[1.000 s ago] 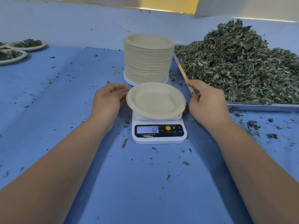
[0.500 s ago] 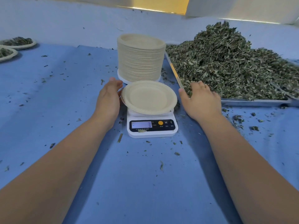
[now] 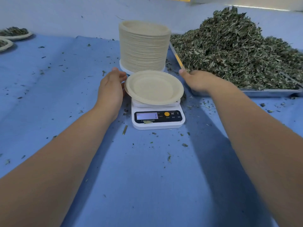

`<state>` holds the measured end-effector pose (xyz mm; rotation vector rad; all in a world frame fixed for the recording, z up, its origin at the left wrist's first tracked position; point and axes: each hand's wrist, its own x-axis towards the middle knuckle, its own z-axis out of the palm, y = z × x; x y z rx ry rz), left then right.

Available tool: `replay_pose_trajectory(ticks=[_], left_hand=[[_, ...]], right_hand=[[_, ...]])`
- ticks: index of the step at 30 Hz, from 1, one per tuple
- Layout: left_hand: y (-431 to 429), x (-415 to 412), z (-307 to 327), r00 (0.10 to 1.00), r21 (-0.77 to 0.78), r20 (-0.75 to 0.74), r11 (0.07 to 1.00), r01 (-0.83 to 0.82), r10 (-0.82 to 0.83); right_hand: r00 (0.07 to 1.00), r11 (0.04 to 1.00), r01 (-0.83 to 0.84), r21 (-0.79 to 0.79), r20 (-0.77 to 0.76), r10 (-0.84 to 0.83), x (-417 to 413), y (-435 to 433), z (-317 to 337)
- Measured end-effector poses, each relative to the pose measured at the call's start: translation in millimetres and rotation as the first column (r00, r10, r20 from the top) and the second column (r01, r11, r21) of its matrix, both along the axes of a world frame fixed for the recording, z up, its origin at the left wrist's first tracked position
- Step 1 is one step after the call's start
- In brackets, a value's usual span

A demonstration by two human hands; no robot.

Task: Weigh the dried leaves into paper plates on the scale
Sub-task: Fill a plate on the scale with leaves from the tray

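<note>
The scale [image 3: 158, 119] is showing the white letters "M" and "T" on its black front panel [image 3: 173, 118], just right of a round orange button [image 3: 166, 114]. Tiny white characters are sitting under the button, under both letters and along the panel's lower edge, too small to read. The display [image 3: 147, 115] is glowing pale, its digits too blurred to read.
</note>
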<state>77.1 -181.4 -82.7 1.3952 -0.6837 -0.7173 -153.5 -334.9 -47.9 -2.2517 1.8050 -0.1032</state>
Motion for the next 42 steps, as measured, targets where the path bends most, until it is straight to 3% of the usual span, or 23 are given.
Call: replay_pose_trajectory(ticks=[3, 9, 16, 18, 20, 22, 23, 25, 28, 33, 38, 42], left_hand=[[1.0, -0.4, 2.8, 1.0, -0.003, -0.016, 1.0, 0.01, -0.01], [0.0, -0.8, 0.5, 1.0, -0.005, -0.008, 1.0, 0.017, -0.017], [2.6, -3.1, 2.7, 0.999, -0.018, -0.027, 1.0, 0.018, -0.019], [6.2, -4.7, 3.0, 0.994, -0.029, 0.106, 1.0, -0.011, 0.014], [16.9, -7.4, 8.4, 0.883, -0.137, 0.466, 0.991, 0.006, 0.059], [27.4, -15.1, 19.3, 0.6, -0.304, 0.791, 0.927, 0.221, 0.116], [32.1, -22.6, 24.9, 0.436, -0.31, 0.89, 0.879, 0.363, 0.133], [41.3, -42.9, 31.8, 0.167, -0.174, 0.981, 0.832, 0.527, 0.099], [49.6, -67.0, 29.1, -0.103, 0.114, 0.992, 0.833, 0.541, -0.069], [52.4, -77.0, 25.4, -0.246, 0.299, 0.944, 0.881, 0.367, -0.218], [53.3, -81.4, 26.7, -0.251, 0.325, 0.936, 0.88, 0.347, -0.246], [52.9, -83.6, 25.0, -0.176, 0.334, 0.941, 0.879, 0.339, -0.29]], right_hand=[[0.997, 0.996, -0.065, -0.059, -0.048, 0.062, -1.5, 0.9, -3.4], [0.996, 0.94, -0.009, -0.34, -0.084, -0.02, -5.0, 9.7, -18.2], [0.997, 0.924, 0.018, -0.382, -0.057, -0.043, -4.1, 10.8, -17.4], [0.998, 0.923, 0.018, -0.384, -0.051, -0.041, -3.5, 10.4, -18.6], [0.999, 0.92, 0.024, -0.392, -0.033, -0.04, -4.0, 9.7, -19.2], [0.999, 0.919, 0.03, -0.392, -0.022, -0.042, -5.5, 8.3, -19.9], [0.999, 0.92, 0.031, -0.39, -0.023, -0.043, -5.8, 7.9, -20.2], [0.999, 0.922, 0.035, -0.387, -0.025, -0.048, -6.0, 8.4, -19.8], [0.998, 0.921, 0.036, -0.388, -0.035, -0.054, -6.2, 8.8, -17.6], [0.998, 0.924, 0.012, -0.383, -0.046, -0.033, -7.1, 10.2, -17.6], [0.999, 0.917, 0.023, -0.398, -0.034, -0.04, -6.0, 10.7, -16.9], [0.998, 0.92, 0.038, -0.39, -0.022, -0.051, -5.1, 10.4, -17.4]])
